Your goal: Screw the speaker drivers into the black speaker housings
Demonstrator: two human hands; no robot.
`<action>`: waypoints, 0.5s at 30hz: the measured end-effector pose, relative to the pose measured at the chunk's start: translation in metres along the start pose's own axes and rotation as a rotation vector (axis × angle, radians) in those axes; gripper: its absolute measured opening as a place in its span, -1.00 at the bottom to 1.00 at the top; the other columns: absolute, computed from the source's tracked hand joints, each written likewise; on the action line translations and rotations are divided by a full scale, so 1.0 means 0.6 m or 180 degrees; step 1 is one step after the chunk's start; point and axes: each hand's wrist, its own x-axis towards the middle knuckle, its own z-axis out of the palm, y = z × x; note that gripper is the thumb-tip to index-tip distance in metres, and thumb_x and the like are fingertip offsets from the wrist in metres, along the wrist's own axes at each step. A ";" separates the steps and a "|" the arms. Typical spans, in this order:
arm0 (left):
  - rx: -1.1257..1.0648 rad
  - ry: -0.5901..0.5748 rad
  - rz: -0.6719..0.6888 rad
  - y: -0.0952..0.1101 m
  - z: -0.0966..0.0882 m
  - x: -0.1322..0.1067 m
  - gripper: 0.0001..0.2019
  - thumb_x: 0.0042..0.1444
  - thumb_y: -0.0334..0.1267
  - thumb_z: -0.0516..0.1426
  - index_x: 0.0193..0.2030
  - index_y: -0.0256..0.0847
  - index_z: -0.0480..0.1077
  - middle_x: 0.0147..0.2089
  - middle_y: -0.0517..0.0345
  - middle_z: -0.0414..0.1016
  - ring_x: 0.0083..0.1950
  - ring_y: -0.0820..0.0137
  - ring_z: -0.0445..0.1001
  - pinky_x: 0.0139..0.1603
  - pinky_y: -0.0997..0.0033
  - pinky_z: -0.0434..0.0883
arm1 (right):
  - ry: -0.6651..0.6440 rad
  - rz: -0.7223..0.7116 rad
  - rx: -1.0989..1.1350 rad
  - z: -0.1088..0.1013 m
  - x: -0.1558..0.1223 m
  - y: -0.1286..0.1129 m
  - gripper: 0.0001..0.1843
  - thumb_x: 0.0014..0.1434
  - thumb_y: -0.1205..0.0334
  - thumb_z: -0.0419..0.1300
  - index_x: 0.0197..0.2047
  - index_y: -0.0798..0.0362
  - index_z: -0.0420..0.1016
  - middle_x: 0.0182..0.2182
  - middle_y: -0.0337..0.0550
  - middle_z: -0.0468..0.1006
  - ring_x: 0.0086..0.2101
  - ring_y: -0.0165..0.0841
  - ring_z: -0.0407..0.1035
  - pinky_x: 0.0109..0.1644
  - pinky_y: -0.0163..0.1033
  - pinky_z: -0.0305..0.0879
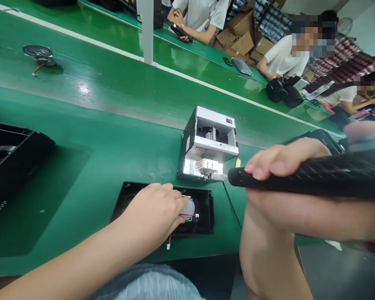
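Observation:
My left hand (154, 208) rests on a black rectangular panel (203, 216) lying flat at the green bench's near edge. Its fingers curl around a small round silver part (189, 205) with red wires on that panel. My right hand (287, 191) is wrapped around a black electric screwdriver (303, 177), held level. The screwdriver's tip points left at the outlet of a white screw feeder box (208, 143) just behind the panel.
A black housing (9, 154) stands at the left edge. A loose speaker with red wire (39, 53) lies on the far belt. A white post (147, 31) rises behind. Other people sit across the line at the top right, with cardboard boxes (242, 33) behind them.

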 end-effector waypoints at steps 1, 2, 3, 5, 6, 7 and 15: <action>-0.0022 0.0000 -0.0008 0.000 0.000 0.000 -0.72 0.31 -0.16 0.44 0.11 -0.09 0.67 -0.07 0.20 0.77 -0.09 0.13 0.65 -0.14 0.04 0.46 | 0.0088 -0.0210 -0.0061 0.010 0.007 0.009 -0.30 0.30 -0.59 0.14 -0.14 -0.11 0.68 -0.60 -0.33 0.50 -0.63 -0.29 0.43 -0.58 -0.17 0.38; -0.0046 -0.0014 -0.0023 -0.001 0.000 0.000 -0.72 0.31 -0.16 0.43 0.12 -0.09 0.66 -0.07 0.20 0.77 -0.09 0.12 0.66 -0.13 0.03 0.46 | 0.0121 -0.0285 -0.0122 0.021 0.011 0.021 -0.28 0.32 -0.59 0.12 -0.18 -0.09 0.66 -0.62 -0.33 0.48 -0.66 -0.31 0.39 -0.62 -0.18 0.30; -0.0070 -0.0043 -0.0039 -0.001 0.000 0.001 -0.72 0.32 -0.17 0.42 0.13 -0.09 0.66 -0.07 0.21 0.77 -0.08 0.12 0.66 -0.13 0.02 0.47 | 0.0112 -0.0299 -0.0132 0.031 0.011 0.033 -0.27 0.33 -0.60 0.10 -0.21 -0.09 0.65 -0.64 -0.34 0.45 -0.70 -0.33 0.35 -0.66 -0.19 0.23; -0.0106 -0.0130 -0.0064 -0.001 -0.002 0.002 -0.72 0.33 -0.17 0.41 0.13 -0.09 0.65 -0.06 0.21 0.77 -0.07 0.11 0.66 -0.11 0.01 0.48 | 0.0005 -0.0077 -0.0126 0.046 0.003 0.051 -0.26 0.32 -0.63 0.09 -0.19 -0.10 0.65 -0.63 -0.35 0.46 -0.71 -0.34 0.33 -0.66 -0.17 0.20; -0.0109 -0.0170 -0.0071 0.000 -0.002 0.002 -0.73 0.33 -0.17 0.41 0.14 -0.09 0.65 -0.06 0.21 0.77 -0.07 0.10 0.66 -0.11 0.00 0.49 | -0.0038 0.0000 -0.0118 0.050 -0.001 0.056 -0.25 0.30 -0.64 0.10 -0.14 -0.10 0.65 -0.62 -0.35 0.48 -0.70 -0.33 0.35 -0.65 -0.16 0.22; -0.0107 -0.0203 -0.0068 0.000 -0.003 0.003 -0.73 0.34 -0.18 0.40 0.14 -0.09 0.65 -0.06 0.21 0.77 -0.06 0.09 0.66 -0.11 -0.01 0.49 | -0.0076 0.0091 -0.0121 0.051 -0.006 0.057 -0.24 0.27 -0.65 0.14 -0.09 -0.11 0.66 -0.60 -0.33 0.52 -0.68 -0.31 0.37 -0.63 -0.14 0.25; -0.0105 -0.0239 -0.0091 0.003 -0.008 0.002 -0.72 0.34 -0.18 0.40 0.14 -0.11 0.65 -0.05 0.18 0.77 -0.05 0.09 0.66 -0.09 -0.01 0.50 | -0.0141 0.0479 0.0236 0.031 -0.007 0.041 -0.26 0.28 -0.59 0.20 0.08 -0.10 0.66 -0.62 -0.37 0.53 -0.69 -0.31 0.33 -0.65 -0.18 0.22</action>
